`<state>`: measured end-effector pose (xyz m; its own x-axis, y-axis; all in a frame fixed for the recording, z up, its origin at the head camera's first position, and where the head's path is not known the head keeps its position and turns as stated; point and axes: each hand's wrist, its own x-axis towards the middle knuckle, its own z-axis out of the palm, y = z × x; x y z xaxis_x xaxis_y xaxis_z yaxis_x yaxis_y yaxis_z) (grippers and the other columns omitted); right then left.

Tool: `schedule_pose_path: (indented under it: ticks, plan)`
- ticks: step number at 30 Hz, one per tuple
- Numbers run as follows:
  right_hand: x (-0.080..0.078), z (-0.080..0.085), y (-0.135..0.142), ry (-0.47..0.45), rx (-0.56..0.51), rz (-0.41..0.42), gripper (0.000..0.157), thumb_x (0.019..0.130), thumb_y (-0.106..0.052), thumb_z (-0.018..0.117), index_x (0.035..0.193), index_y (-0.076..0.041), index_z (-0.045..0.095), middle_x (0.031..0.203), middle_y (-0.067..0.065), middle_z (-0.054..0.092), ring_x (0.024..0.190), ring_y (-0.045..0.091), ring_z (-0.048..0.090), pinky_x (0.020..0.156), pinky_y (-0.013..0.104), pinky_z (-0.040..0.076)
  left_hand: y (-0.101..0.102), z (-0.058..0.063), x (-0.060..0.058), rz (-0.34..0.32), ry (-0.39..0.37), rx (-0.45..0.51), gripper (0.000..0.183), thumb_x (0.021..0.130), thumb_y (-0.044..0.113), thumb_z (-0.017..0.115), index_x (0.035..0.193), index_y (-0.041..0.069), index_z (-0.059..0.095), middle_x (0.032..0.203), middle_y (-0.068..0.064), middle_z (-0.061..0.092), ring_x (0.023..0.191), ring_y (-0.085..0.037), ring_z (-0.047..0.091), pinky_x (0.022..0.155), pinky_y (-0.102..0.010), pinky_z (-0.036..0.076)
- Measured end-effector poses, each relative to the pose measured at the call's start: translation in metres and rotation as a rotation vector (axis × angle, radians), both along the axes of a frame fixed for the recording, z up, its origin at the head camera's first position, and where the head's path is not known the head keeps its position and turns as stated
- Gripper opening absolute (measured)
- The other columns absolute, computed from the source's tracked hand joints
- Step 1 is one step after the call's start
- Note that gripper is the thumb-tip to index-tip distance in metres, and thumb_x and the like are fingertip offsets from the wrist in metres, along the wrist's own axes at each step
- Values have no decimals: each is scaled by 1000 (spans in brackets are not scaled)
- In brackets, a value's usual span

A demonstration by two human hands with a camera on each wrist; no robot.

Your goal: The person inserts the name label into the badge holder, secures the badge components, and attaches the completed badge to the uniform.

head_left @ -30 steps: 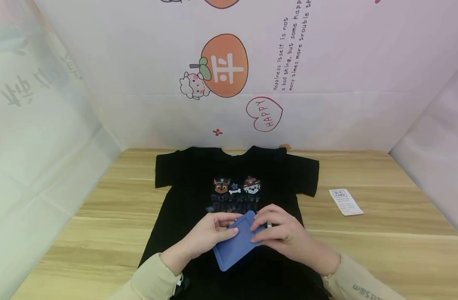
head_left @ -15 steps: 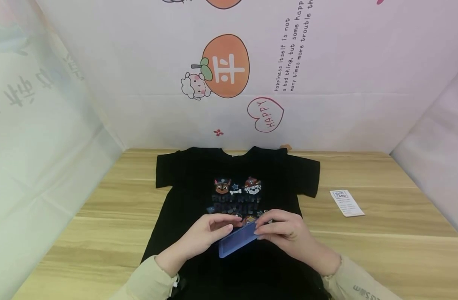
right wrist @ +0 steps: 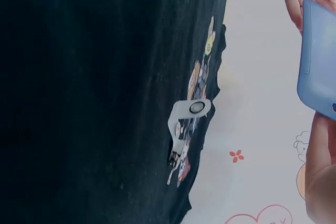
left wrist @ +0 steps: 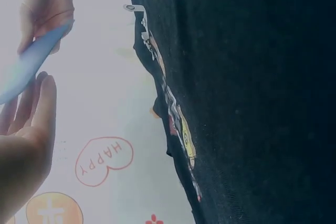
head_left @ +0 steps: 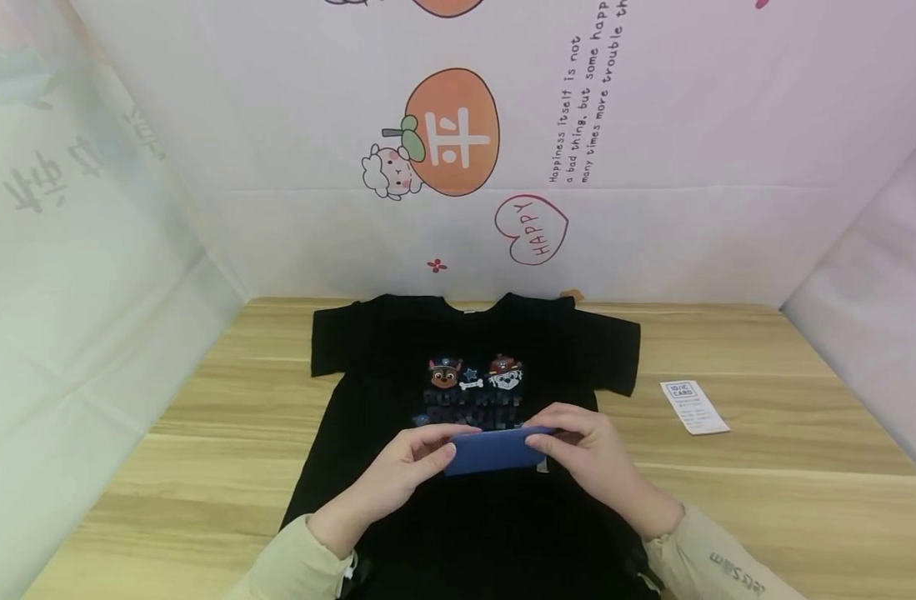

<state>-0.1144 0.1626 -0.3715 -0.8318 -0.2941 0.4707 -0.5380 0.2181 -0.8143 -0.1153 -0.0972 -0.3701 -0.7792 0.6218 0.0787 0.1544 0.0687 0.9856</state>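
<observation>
A blue card holder [head_left: 495, 454] is held tilted above a black T-shirt [head_left: 473, 525]. My left hand [head_left: 397, 471] holds its left end, thumb in front and fingers behind. At its right end, my right hand [head_left: 600, 467] pinches the top edge. A rounded corner of the card holder [right wrist: 319, 61] shows in the right wrist view, between both hands. A pale strap with a metal snap and small clip [right wrist: 181, 121] lies over the shirt's print. In the head view that strap [head_left: 543, 467] peeks out beneath the holder's right end.
On the wooden table [head_left: 735, 350], a white card printed "ID/IC CARD" [head_left: 693, 407] lies right of the shirt. Printed white sheets stand behind the table [head_left: 315, 217] and along its left and right sides.
The card holder has tipped from showing its broad inner face to a narrow, nearly level band. My right thumb has shifted onto its near side; the white card has stayed put.
</observation>
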Motion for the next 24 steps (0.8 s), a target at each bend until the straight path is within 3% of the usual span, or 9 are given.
schedule_pose_path:
  ticks: [2,5,10,14,19,21,24]
  plan:
    - [0,0,0,-40,9,-17,10,86,0,65,94,0,71,89,9,68,79,4,61,66,25,56,1,-1,1,5,20,6,38,99,16,49,130,-6,50,123,-29,57,106,-29,60,89,-29,50]
    - [-1,0,-2,-97,22,-35,11,87,-2,65,95,1,71,89,13,69,76,6,62,67,25,56,3,-2,1,10,40,36,38,96,11,54,128,-9,50,119,-31,58,102,-19,64,86,-25,52]
    - [-1,0,-4,-220,22,-40,15,88,-6,64,99,3,69,91,16,68,73,8,61,64,25,55,5,-3,1,20,8,88,39,96,8,53,129,-11,47,120,-33,58,101,-8,64,87,-26,53]
    - [0,3,-4,-327,3,-21,20,90,-8,63,104,6,67,95,21,66,73,10,60,60,27,54,5,-1,1,38,-19,87,38,96,6,51,130,-11,46,119,-33,58,101,-12,65,87,-28,53]
    - [1,5,-3,-444,-32,-1,29,92,-12,62,109,10,63,105,27,63,79,13,62,66,30,57,6,1,1,66,-35,72,38,96,4,51,130,-11,46,118,-32,60,103,-25,65,86,-29,53]
    - [1,3,-3,-478,-51,7,32,92,-14,61,111,11,61,106,25,63,82,15,63,69,33,58,7,2,1,75,-41,75,38,96,3,51,130,-11,46,118,-32,59,105,-31,63,87,-30,53]
    - [0,1,-1,-516,-86,19,35,94,-16,59,113,13,58,100,17,64,83,14,63,71,37,58,7,2,1,88,-52,87,38,96,3,51,130,-12,45,118,-33,59,104,-30,64,86,-30,53]
